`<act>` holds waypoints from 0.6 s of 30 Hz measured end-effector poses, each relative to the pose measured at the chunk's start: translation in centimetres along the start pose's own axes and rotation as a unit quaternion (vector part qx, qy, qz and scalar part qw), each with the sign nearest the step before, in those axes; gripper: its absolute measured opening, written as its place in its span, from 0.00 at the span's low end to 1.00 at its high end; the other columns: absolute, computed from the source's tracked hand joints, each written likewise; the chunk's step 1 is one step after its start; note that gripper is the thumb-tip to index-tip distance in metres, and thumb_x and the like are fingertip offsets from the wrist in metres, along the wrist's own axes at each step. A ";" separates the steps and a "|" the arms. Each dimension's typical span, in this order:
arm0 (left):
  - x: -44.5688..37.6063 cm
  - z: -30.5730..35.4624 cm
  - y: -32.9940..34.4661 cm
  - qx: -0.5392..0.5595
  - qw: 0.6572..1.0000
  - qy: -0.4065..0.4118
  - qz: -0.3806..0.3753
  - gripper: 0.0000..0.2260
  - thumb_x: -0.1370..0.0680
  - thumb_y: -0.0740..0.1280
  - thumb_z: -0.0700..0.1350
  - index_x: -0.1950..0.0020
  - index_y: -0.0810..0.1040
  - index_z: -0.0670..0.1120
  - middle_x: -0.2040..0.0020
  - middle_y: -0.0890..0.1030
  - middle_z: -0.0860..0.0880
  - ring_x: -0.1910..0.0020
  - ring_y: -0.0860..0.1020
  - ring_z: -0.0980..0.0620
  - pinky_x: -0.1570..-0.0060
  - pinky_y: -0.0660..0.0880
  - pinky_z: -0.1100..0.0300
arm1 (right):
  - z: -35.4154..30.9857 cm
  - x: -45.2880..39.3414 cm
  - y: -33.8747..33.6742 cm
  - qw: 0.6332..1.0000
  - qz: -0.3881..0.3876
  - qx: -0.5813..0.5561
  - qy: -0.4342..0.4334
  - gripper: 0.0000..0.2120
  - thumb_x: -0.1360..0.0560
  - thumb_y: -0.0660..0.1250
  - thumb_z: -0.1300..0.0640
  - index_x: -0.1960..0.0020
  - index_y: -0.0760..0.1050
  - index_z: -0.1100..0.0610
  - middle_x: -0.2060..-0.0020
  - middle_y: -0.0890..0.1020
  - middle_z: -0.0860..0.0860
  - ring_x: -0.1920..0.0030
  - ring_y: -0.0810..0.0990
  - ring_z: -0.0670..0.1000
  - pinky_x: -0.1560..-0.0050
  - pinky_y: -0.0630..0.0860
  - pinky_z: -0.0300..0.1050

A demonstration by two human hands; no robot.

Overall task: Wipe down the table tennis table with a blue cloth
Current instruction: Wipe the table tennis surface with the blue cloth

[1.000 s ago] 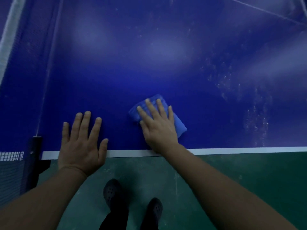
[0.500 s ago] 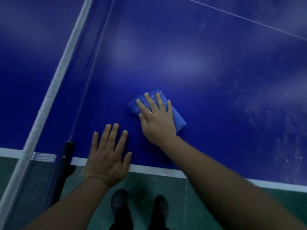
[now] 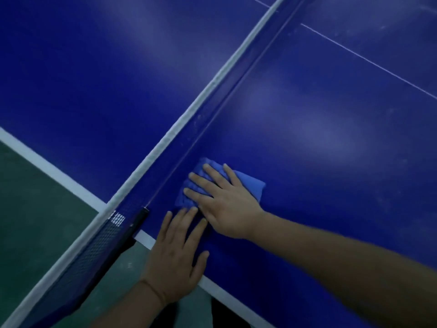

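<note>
Right hand (image 3: 227,204) flat, fingers straight, pressing folded blue cloth (image 3: 246,183) beside net (image 3: 179,124), left hand (image 3: 176,254) spread on table (image 3: 331,114)

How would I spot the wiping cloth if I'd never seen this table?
Follow the white-topped net across the dark blue table tennis table toward its near edge. Just right of it, the right hand presses flat on a folded blue cloth, paler than the tabletop; the left hand rests on bare table.

blue cloth (image 3: 246,183): folded, lay flat near net | table tennis table (image 3: 331,114): dark blue, glossy, white edge line
</note>
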State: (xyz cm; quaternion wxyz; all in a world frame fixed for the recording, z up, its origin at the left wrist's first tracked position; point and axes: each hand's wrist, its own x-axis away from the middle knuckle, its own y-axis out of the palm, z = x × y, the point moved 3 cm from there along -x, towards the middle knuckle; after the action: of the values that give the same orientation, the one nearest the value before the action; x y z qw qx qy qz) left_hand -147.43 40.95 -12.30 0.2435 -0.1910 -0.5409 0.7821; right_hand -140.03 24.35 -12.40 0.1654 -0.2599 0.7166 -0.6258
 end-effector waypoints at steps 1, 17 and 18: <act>0.3 0.1 -0.1 0.015 0.999 -0.031 0.028 0.26 0.20 0.59 0.53 0.25 0.66 0.42 0.23 0.62 0.41 0.23 0.60 0.42 0.24 0.52 0.39 | 0.5 -0.9 -0.1 0.999 -0.013 0.005 -0.049 0.24 0.18 0.51 0.45 0.23 0.60 0.44 0.22 0.61 0.48 0.21 0.52 0.58 0.24 0.44 0.65; -2.0 1.5 0.7 -0.026 0.989 -0.142 -0.011 0.27 0.19 0.52 0.56 0.22 0.60 0.45 0.21 0.59 0.43 0.21 0.54 0.43 0.25 0.49 0.38 | 5.6 -2.4 -1.2 1.000 -0.002 0.000 -0.021 0.24 0.19 0.50 0.45 0.23 0.60 0.45 0.22 0.62 0.50 0.21 0.54 0.58 0.24 0.47 0.67; -2.0 1.6 0.7 -0.033 0.989 -0.141 -0.019 0.27 0.19 0.52 0.56 0.22 0.61 0.45 0.21 0.59 0.43 0.21 0.54 0.43 0.25 0.49 0.38 | 8.1 -2.7 -1.8 1.000 0.012 -0.005 0.022 0.24 0.19 0.50 0.46 0.23 0.61 0.46 0.22 0.62 0.50 0.21 0.54 0.59 0.25 0.49 0.68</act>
State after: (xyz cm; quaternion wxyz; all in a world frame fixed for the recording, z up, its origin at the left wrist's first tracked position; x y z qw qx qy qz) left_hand -146.78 38.39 -12.33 0.1732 -0.0768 -0.5984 0.7784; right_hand -133.03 19.18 -12.19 0.1559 -0.2381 0.7262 -0.6258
